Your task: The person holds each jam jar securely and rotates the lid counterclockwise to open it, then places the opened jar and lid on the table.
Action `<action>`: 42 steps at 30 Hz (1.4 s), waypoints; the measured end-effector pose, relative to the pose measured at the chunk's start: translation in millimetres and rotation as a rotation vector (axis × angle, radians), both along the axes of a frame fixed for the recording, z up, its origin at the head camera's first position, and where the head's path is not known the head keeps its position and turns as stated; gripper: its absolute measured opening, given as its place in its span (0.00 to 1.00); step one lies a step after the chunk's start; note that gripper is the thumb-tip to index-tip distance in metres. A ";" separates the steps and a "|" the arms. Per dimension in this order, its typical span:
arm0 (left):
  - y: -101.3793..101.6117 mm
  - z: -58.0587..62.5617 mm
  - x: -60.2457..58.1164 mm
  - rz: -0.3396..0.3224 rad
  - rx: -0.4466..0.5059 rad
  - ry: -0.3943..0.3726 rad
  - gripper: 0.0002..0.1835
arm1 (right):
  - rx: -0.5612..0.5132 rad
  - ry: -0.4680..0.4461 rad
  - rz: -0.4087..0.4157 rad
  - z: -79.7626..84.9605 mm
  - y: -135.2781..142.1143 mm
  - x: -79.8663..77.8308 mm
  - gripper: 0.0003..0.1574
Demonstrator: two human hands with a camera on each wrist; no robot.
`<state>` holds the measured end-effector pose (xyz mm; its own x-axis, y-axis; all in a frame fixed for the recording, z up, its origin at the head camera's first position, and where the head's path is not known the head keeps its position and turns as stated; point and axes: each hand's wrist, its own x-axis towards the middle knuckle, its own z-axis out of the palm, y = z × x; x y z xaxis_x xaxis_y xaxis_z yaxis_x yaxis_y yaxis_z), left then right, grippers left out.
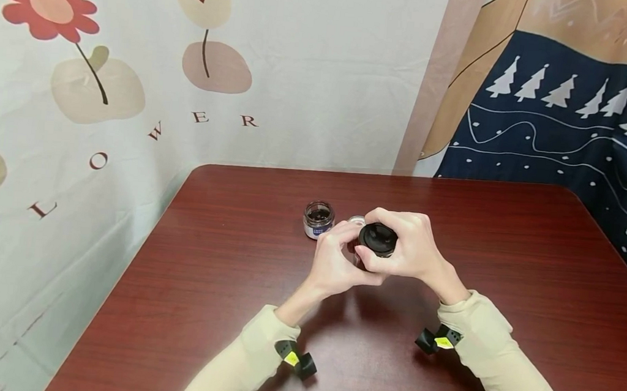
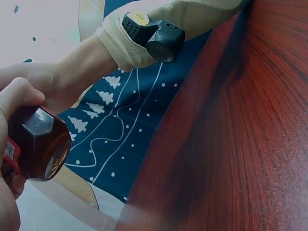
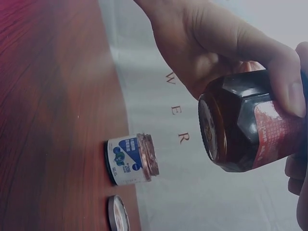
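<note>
Above the table, my left hand (image 1: 336,262) grips the body of a dark amber faceted glass jar (image 3: 231,125) with a red label. The jar's black lid (image 1: 379,239) faces up toward the head camera, and my right hand (image 1: 415,243) holds it with thumb and fingers round its rim. In the left wrist view the lower part of the jar (image 2: 41,144) shows clear of the table. A smaller, uncapped glass jar (image 1: 319,220) with dark contents stands just beyond my left hand; its blue and white label shows blueberries in the right wrist view.
A loose lid (image 3: 119,215) lies on the red-brown wooden table (image 1: 231,262) beside the uncapped jar, partly hidden by my hands in the head view. Behind the table hang a flower-print cloth (image 1: 329,68) and a navy tree-print cloth (image 1: 545,134). Small cameras sit on both wrists.
</note>
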<state>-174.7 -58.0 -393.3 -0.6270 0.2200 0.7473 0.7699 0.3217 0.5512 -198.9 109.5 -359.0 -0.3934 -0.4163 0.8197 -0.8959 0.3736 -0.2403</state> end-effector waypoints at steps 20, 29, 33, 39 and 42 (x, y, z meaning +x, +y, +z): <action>-6.4 20.7 9.1 -0.324 0.175 -0.133 0.26 | -0.069 -0.047 0.145 3.0 -7.3 4.0 0.29; -8.7 10.3 1.2 -0.360 0.145 -0.167 0.27 | -0.090 -0.035 0.139 8.4 -8.8 6.3 0.27; -8.2 10.3 0.8 -0.256 0.025 -0.079 0.25 | -0.094 -0.030 0.067 8.0 -8.5 8.1 0.24; -6.9 9.5 4.0 -0.281 -0.036 -0.156 0.28 | -0.094 -0.077 0.039 7.8 -9.2 13.0 0.18; -6.9 10.6 4.3 -0.326 -0.041 -0.206 0.28 | -0.099 -0.092 0.044 8.9 -9.7 14.2 0.16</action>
